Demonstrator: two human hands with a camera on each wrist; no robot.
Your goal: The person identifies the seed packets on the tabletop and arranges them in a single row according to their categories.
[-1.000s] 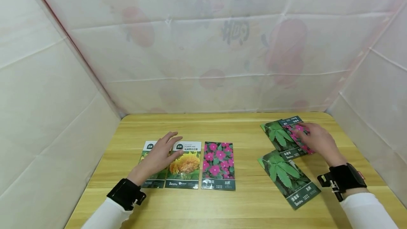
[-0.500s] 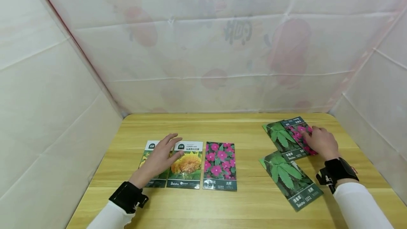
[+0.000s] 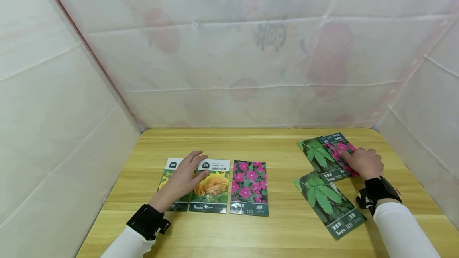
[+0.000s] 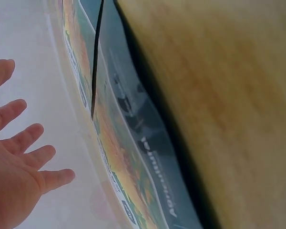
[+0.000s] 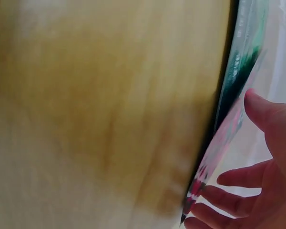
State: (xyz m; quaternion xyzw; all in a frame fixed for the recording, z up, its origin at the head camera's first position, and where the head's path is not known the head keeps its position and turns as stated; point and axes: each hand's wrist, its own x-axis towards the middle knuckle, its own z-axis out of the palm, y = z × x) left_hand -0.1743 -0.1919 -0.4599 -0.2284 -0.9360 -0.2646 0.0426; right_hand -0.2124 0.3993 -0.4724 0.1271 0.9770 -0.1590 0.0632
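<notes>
My left hand (image 3: 183, 176) hovers, fingers spread, over two sunflower seed packets with white tops; it partly covers the left one (image 3: 164, 180), while the right one (image 3: 211, 186) shows mostly clear. In the left wrist view, the fingers (image 4: 21, 107) are apart and hold nothing. My right hand (image 3: 363, 163) pinches a pink-flower seed packet (image 3: 337, 146), thumb on its face and fingers at its right edge. That packet is turned top to bottom and overlaps a green-leaf seed packet (image 3: 317, 156). In the right wrist view, the pink packet (image 5: 221, 143) slants against the table.
Another pink-flower packet (image 3: 249, 186) lies upright to the right of the sunflower packets. A second green-leaf packet (image 3: 328, 202) lies askew nearer the front right. The wooden table (image 3: 229, 234) is bounded by white fabric walls (image 3: 215, 63) at the back and sides.
My right wrist has dropped lower and closer in, and its fingers have bent more at the pink packet's edge. The packets and left hand keep their places; the head view has shifted slightly.
</notes>
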